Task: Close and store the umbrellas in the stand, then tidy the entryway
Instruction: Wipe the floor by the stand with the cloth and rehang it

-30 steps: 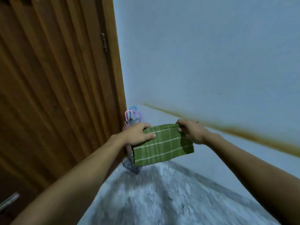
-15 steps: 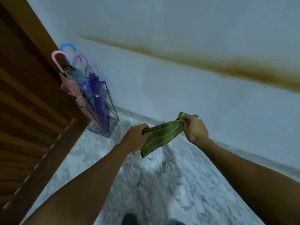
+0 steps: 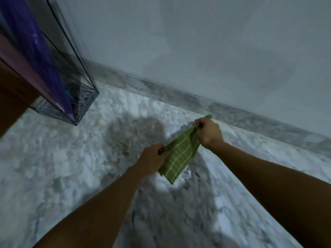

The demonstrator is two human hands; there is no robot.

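A folded green cloth with pale stripes (image 3: 179, 154) hangs between my two hands above the marble floor. My left hand (image 3: 154, 158) grips its lower left corner and my right hand (image 3: 208, 133) grips its upper right corner. At the upper left, a clear wire-framed umbrella stand (image 3: 84, 93) sits on the floor in the corner. It holds closed umbrellas: a purple one (image 3: 35, 56) and a pink one (image 3: 23, 68). Their handles are out of view.
A dark, damp-looking patch (image 3: 130, 133) marks the marble floor (image 3: 53, 167) just left of the cloth. A marble skirting (image 3: 197, 102) runs along the pale wall (image 3: 197, 42). The brown wooden door edge (image 3: 12, 97) is at the far left.
My view has dropped from the door and wall towards the floor, and I am closer to it. The cloth, held flat earlier, now hangs bunched and tilted between my lowered hands.
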